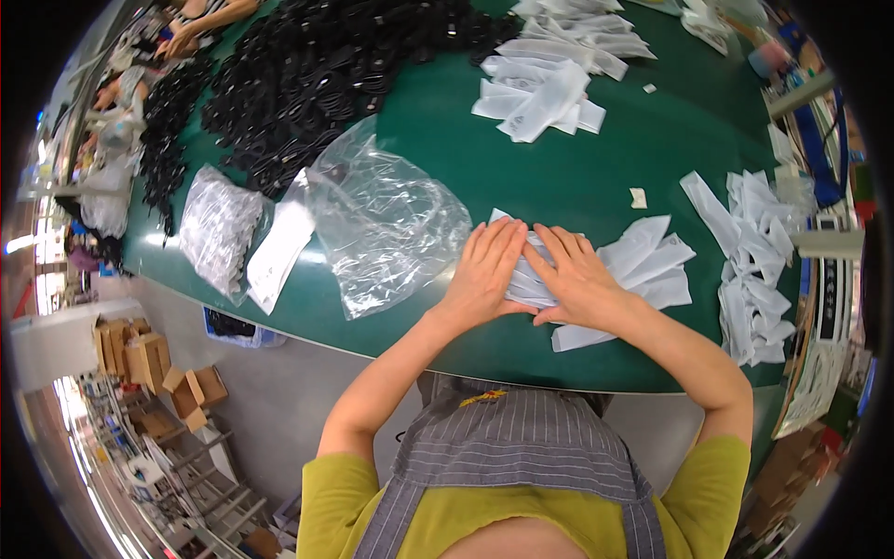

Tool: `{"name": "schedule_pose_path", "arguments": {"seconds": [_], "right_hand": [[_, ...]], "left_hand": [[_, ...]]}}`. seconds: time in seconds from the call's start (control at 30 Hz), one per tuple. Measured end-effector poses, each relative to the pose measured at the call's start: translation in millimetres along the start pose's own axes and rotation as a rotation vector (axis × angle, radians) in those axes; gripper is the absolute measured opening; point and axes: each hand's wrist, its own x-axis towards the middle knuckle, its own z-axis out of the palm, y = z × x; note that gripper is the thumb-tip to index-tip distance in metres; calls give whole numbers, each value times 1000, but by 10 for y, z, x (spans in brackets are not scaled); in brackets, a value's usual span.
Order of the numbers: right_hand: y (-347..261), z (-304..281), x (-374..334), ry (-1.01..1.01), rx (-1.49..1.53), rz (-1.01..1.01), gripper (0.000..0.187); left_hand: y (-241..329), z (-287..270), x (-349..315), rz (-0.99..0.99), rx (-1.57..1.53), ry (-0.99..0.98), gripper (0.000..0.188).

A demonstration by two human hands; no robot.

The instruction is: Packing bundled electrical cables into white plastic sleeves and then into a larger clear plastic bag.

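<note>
On the green table (419,130), my left hand (486,272) and my right hand (579,281) lie flat, side by side, over a small pile of pale frosted plastic sleeves (529,282). Fingers on both hands are stretched out, and the palms cover much of the pile. To the right of my right hand, more sleeves (652,261) fan out, some partly under my wrist. Left of my left hand lies a crumpled clear plastic bag (386,224).
A large heap of black cords (307,74) covers the far left. A filled clear bag (219,224) and white sheets (282,247) lie near the left edge. Further sleeve piles are at the far middle (549,88) and right (754,270). Another person's arm (209,19) shows far left.
</note>
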Motion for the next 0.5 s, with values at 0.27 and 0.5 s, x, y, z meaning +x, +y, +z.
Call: {"name": "schedule_pose_path", "arguments": {"seconds": [0.27,0.5], "right_hand": [[-130,253,76,146,-48,121,92],[-559,6,22,151,199,168,89]], "left_hand": [[-45,-694,-771,-332,348,104,83],[-63,-1002,-668,-338,351,243,17]]}}
